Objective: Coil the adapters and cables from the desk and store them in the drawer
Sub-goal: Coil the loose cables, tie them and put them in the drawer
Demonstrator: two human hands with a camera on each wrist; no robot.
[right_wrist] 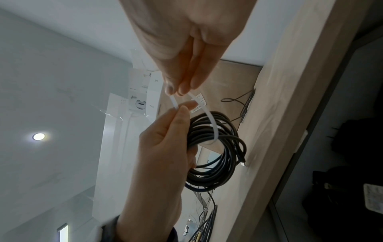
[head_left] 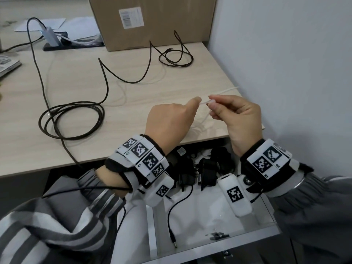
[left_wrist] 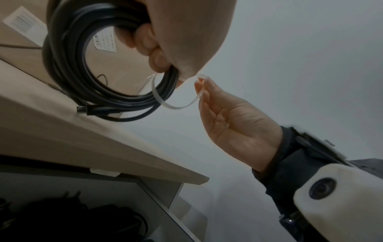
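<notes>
My left hand (head_left: 171, 119) grips a coiled black cable (left_wrist: 60, 54) above the desk's front right corner; in the head view the hand hides the coil. A white cable tie (left_wrist: 178, 107) loops around the coil (right_wrist: 225, 163). My left thumb and forefinger pinch one end of the tie (right_wrist: 209, 116), and my right hand (head_left: 234, 115) pinches the other end (head_left: 204, 102) between thumb and fingertips. Below both wrists the drawer (head_left: 247, 237) stands open, with black adapters (head_left: 202, 172) at its back.
A long black cable (head_left: 72, 119) lies loosely looped on the desk's left, and a smaller black cable (head_left: 177, 58) near the cardboard box (head_left: 152, 21). A power strip (head_left: 72, 44) sits at the back. A barrel-plug lead (head_left: 172, 241) lies in the drawer. A wall (head_left: 285, 73) bounds the right.
</notes>
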